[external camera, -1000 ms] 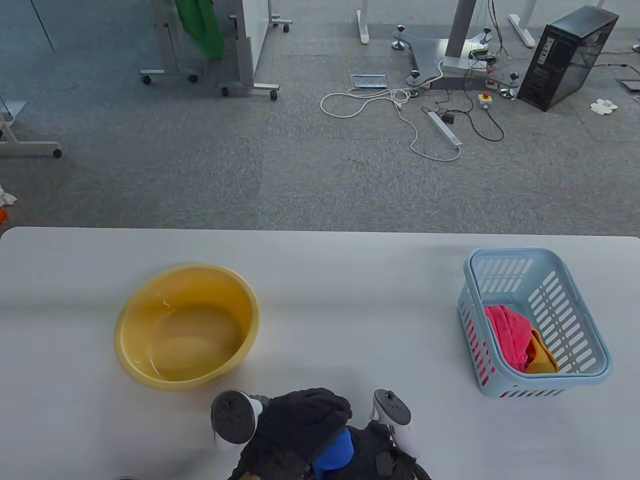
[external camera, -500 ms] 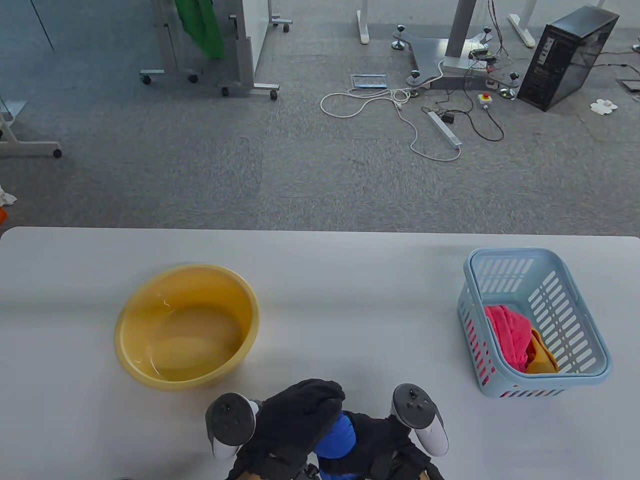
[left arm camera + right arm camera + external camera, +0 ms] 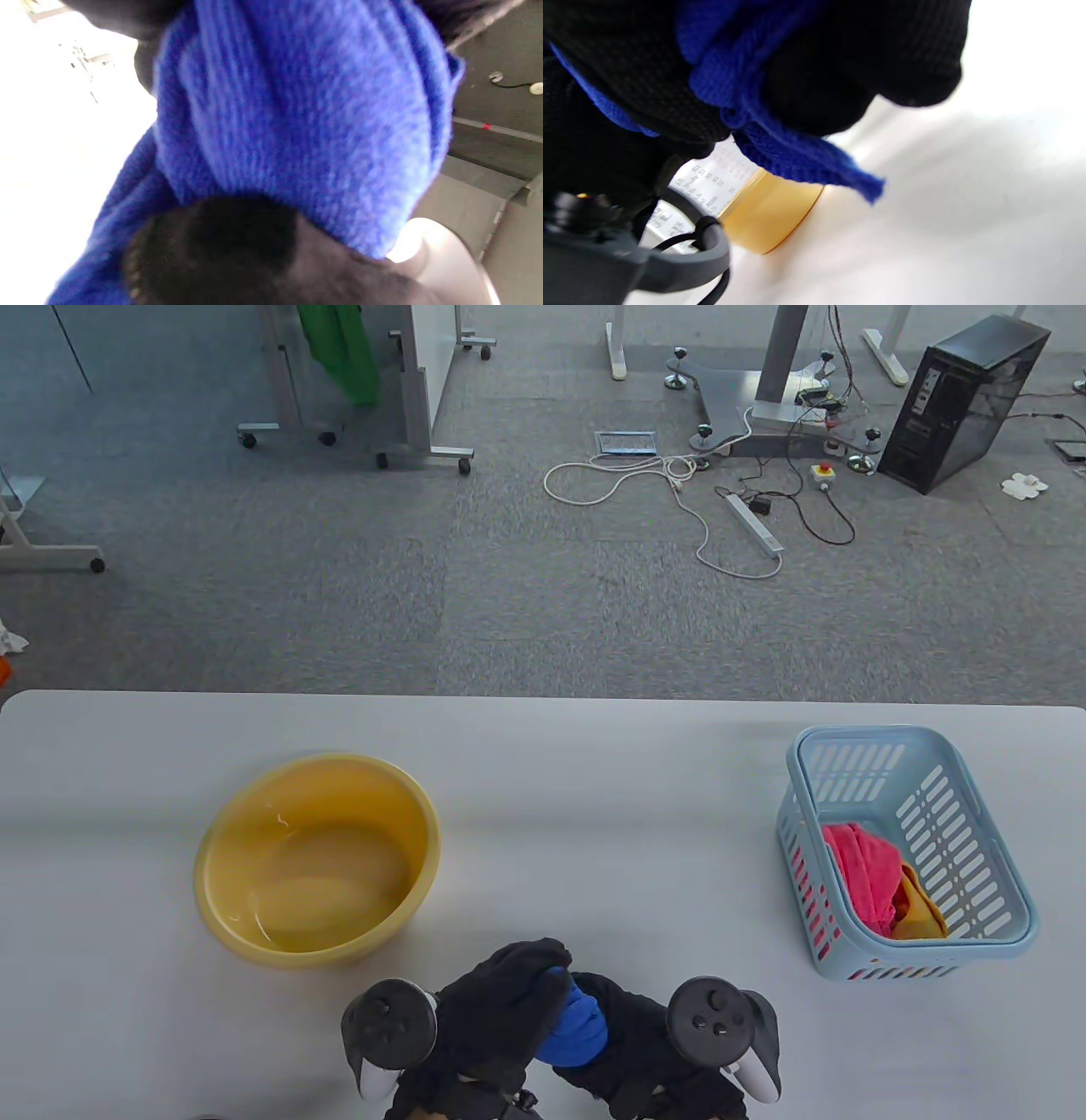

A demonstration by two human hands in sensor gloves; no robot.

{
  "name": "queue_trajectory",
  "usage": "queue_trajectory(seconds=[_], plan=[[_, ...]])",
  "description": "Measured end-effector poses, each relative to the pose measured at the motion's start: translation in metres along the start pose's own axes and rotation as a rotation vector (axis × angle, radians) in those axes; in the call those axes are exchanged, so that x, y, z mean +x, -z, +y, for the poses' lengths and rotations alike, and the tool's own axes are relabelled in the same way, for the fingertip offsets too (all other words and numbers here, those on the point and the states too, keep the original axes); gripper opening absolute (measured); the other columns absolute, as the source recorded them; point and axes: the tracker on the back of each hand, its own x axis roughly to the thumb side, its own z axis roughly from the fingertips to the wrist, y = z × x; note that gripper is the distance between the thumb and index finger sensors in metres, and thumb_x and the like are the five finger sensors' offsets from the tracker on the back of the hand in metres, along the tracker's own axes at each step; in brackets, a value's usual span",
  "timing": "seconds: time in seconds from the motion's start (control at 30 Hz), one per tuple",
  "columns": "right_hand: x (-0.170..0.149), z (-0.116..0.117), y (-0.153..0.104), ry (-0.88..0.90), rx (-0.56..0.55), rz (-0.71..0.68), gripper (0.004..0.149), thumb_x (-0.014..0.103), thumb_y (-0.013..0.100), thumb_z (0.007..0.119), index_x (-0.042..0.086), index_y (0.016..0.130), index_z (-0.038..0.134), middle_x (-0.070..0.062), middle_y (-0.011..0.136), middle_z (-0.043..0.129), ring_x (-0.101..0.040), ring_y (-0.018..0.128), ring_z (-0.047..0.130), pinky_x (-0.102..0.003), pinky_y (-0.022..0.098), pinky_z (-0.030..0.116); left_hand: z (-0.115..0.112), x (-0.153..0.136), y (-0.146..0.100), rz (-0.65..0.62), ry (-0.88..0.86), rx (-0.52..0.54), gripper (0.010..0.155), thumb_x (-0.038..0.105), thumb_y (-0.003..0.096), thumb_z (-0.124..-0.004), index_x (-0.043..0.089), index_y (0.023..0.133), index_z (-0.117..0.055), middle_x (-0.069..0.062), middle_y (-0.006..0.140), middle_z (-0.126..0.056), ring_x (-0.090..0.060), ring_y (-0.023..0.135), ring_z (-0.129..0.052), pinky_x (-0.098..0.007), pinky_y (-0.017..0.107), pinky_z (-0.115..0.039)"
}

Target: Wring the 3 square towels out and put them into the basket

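Observation:
A blue towel [image 3: 575, 1028] is bunched between both gloved hands near the table's front edge. My left hand [image 3: 501, 1010] grips its left part and my right hand [image 3: 632, 1035] grips its right part. The left wrist view is filled by the blue towel [image 3: 297, 127], with a dark glove finger below it. In the right wrist view black fingers [image 3: 840, 63] curl round the blue towel [image 3: 780, 144], and one corner hangs free. The light blue basket [image 3: 1001, 848] at the right holds a pink towel [image 3: 865, 869] and an orange towel [image 3: 920, 912].
A yellow basin [image 3: 246, 937] stands left of the hands on the white table [image 3: 594, 814]; it also shows in the right wrist view as a yellow basin [image 3: 772, 212]. Beyond the table's far edge is carpet with cables, a computer tower [image 3: 967, 398] and wheeled stands.
Both hands have turned against each other on the blue towel. The right hand's tracker swung rightward and toward the front edge, and the left hand rolled over the towel's top.

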Motion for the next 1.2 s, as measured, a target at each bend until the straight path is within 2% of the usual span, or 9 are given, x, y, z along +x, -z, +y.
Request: queue_trajectory(seconds=[0.17,0.27,0.5,0.7,0.77,0.83,1.0,1.1,1.2], plan=[[0.017,-0.004,-0.007,-0.285,-0.160,-0.058,0.079,0.038,0.039,0.108,0.019,0.102,0.064,-0.011,0.071,0.091,-0.028,0.038,0.100,-0.034,0.028,0.090,0.001,-0.011,-0.002,0.081,-0.093,-0.021,0.056,0.057,0.0558,-0.078,0.018,0.096,-0.082,-0.015,0.083,-0.090,-0.036,0.042,-0.098,-0.033,0.015,-0.084],[0.024,-0.004,-0.011,-0.381,-0.240,-0.084,0.079,0.037,0.039,0.108,0.020,0.102,0.063,-0.011,0.072,0.091,-0.029,0.039,0.100,-0.034,0.029,0.090,0.001,-0.016,-0.003,0.126,-0.165,-0.034,0.055,0.057,0.0562,-0.078,0.021,0.097,-0.082,-0.016,0.083,-0.090,-0.034,0.035,-0.097,-0.031,0.012,-0.084],[0.046,-0.003,-0.020,-0.620,-0.358,-0.153,0.081,0.036,0.040,0.107,0.023,0.104,0.059,-0.011,0.075,0.089,-0.029,0.042,0.099,-0.035,0.031,0.090,0.002,-0.024,-0.007,0.271,-0.305,-0.068,0.057,0.057,0.0581,-0.075,0.020,0.100,-0.078,-0.018,0.082,-0.087,-0.033,0.035,-0.098,-0.031,0.011,-0.084],[0.058,-0.002,-0.025,-0.716,-0.409,-0.187,0.082,0.034,0.042,0.106,0.025,0.106,0.055,-0.011,0.080,0.086,-0.030,0.048,0.098,-0.037,0.037,0.089,0.005,-0.018,-0.007,0.227,-0.295,-0.050,0.056,0.057,0.0586,-0.073,0.022,0.101,-0.078,-0.019,0.083,-0.087,-0.034,0.037,-0.097,-0.032,0.013,-0.084],[0.060,-0.003,-0.026,-0.717,-0.421,-0.184,0.082,0.034,0.042,0.105,0.025,0.106,0.054,-0.011,0.080,0.085,-0.031,0.049,0.097,-0.038,0.038,0.089,0.006,-0.016,-0.006,0.191,-0.268,-0.044,0.057,0.058,0.0583,-0.073,0.022,0.103,-0.076,-0.019,0.087,-0.085,-0.037,0.043,-0.097,-0.037,0.019,-0.085],[0.059,-0.004,-0.026,-0.719,-0.429,-0.172,0.083,0.034,0.042,0.105,0.024,0.106,0.054,-0.011,0.081,0.085,-0.031,0.050,0.097,-0.038,0.038,0.089,0.005,-0.014,-0.004,0.156,-0.237,-0.045,0.062,0.060,0.0581,-0.073,0.022,0.107,-0.071,-0.021,0.094,-0.079,-0.042,0.058,-0.095,-0.044,0.031,-0.085],[0.059,-0.011,-0.026,-0.743,-0.417,-0.144,0.082,0.035,0.043,0.105,0.024,0.106,0.054,-0.011,0.081,0.085,-0.031,0.050,0.097,-0.039,0.038,0.089,0.004,-0.010,-0.004,0.101,-0.187,-0.030,0.071,0.060,0.0572,-0.075,0.023,0.115,-0.055,-0.020,0.110,-0.057,-0.049,0.091,-0.072,-0.060,0.054,-0.073],[0.060,-0.023,-0.027,-0.788,-0.411,-0.119,0.083,0.035,0.042,0.105,0.023,0.106,0.053,-0.011,0.081,0.085,-0.031,0.050,0.098,-0.039,0.039,0.089,0.005,-0.008,-0.004,0.062,-0.146,-0.031,0.075,0.062,0.0563,-0.076,0.024,0.116,-0.050,-0.019,0.114,-0.048,-0.050,0.100,-0.059,-0.065,0.060,-0.065],[0.061,-0.045,-0.028,-0.771,-0.425,-0.075,0.084,0.036,0.042,0.105,0.022,0.107,0.052,-0.011,0.082,0.085,-0.031,0.051,0.098,-0.039,0.039,0.089,0.005,-0.006,-0.003,0.013,-0.220,-0.067,0.074,0.060,0.0563,-0.078,0.028,0.117,-0.050,-0.018,0.116,-0.045,-0.050,0.103,-0.054,-0.068,0.063,-0.059]])
